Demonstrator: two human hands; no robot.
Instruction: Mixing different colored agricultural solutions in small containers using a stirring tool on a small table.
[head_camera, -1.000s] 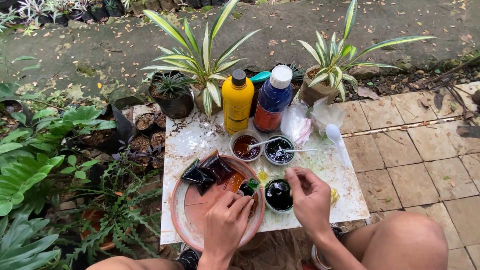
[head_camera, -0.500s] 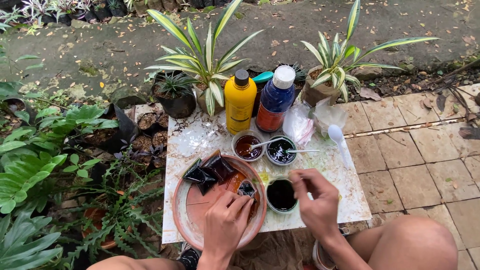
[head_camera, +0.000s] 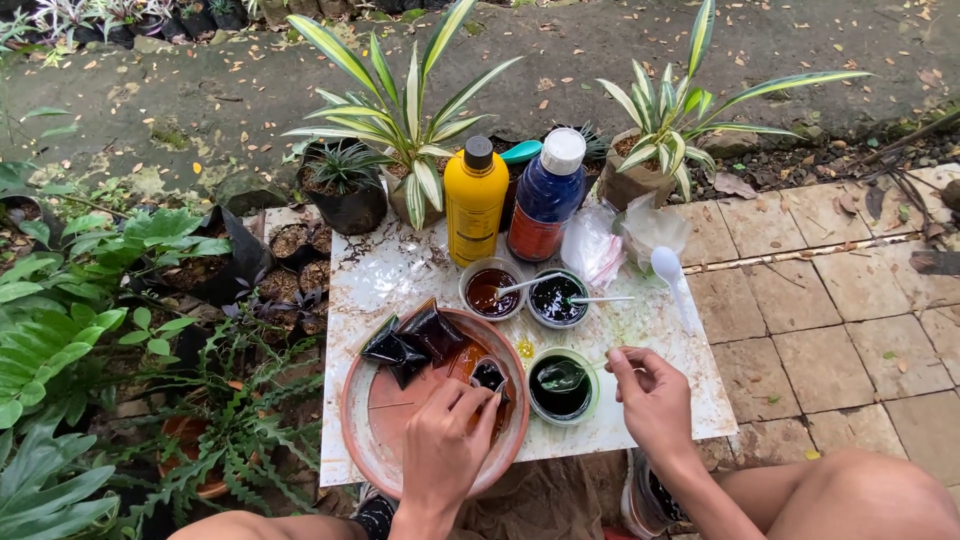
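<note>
Head view. We see white tile slab (head_camera: 400, 275) on ground, striped-leaf potted plants (head_camera: 410, 130) behind. On slab: terracotta saucer (head_camera: 360, 440) holding dark filled packets (head_camera: 415, 340); yellow bottle (head_camera: 475, 205), blue bottle (head_camera: 547, 200); three small cups. Left hand (head_camera: 445, 445) over saucer, fingers pinched on small dark packet (head_camera: 490, 375). Right hand (head_camera: 655, 400) just beside nearest cup of dark liquid (head_camera: 562, 385), fingertips closed on thin spoon handle (head_camera: 590, 368) dipping in cup. Hands apart.
</note>
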